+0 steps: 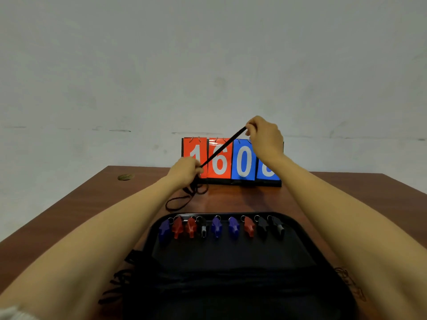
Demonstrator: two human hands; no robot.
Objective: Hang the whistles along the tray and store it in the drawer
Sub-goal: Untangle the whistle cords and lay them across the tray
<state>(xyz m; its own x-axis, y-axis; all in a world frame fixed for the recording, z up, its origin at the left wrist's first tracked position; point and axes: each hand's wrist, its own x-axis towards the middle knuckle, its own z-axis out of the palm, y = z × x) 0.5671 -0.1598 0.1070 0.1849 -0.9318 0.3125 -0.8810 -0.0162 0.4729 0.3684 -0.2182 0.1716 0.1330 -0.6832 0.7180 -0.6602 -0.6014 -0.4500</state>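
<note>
A black cord [221, 148] is stretched tight between both hands, above the table [97, 204]. The right hand [265, 137] pinches its upper end with curled fingers. The left hand [186, 170], lower, grips the cord in closed fingers. Below this hand the rest of the cord hangs down and lies in loops on the table. Nine whistles [217, 227] stand in a row along the far rim of the tray [231, 257], near the person. A scoreboard [242, 162] stands behind the hands.
</note>
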